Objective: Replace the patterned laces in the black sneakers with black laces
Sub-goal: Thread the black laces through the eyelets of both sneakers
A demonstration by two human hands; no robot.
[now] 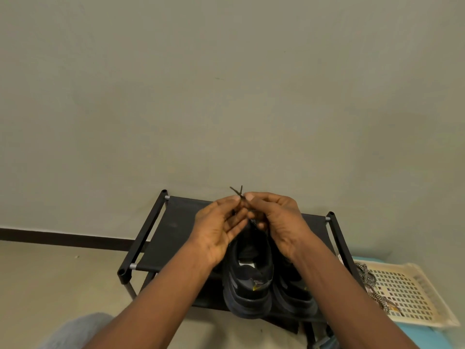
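Container first: cream perforated tray (412, 293) at far right, sitting on a blue surface (415, 335). Patterned laces (367, 276), black-and-white striped, lie bunched at its left rim and trail down across the tray floor toward its near edge. Whether any of the lace hangs outside the rim I can't tell. Black shoe rack (173, 230) stands against the wall, fabric top shelf, with both sneakers on it side by side, heels toward the camera. Left sneaker (247, 280) shows its heel, collar and insole. Right sneaker (293, 294) touches it and is mostly covered by the right forearm. Black lace (238, 191): two ends stick up crossed above the fingertips, over the front of the left sneaker. Left hand (219, 230) pinches the lace between thumb and forefinger, other fingers loosely extended. Right hand (279, 222) pinches it too, thumb on top, remaining fingers curled in under it. The hands meet at the fingertips. Hidden: tongue, eyelets and toe of both sneakers are behind the hands, so how far the lacing runs can't be read. The rest of the black lace is lost against black shoe and black shelf. The rack's lower level is only partly visible behind the arms. A grey fabric patch (75, 331) at bottom left is cut off by the frame edge.
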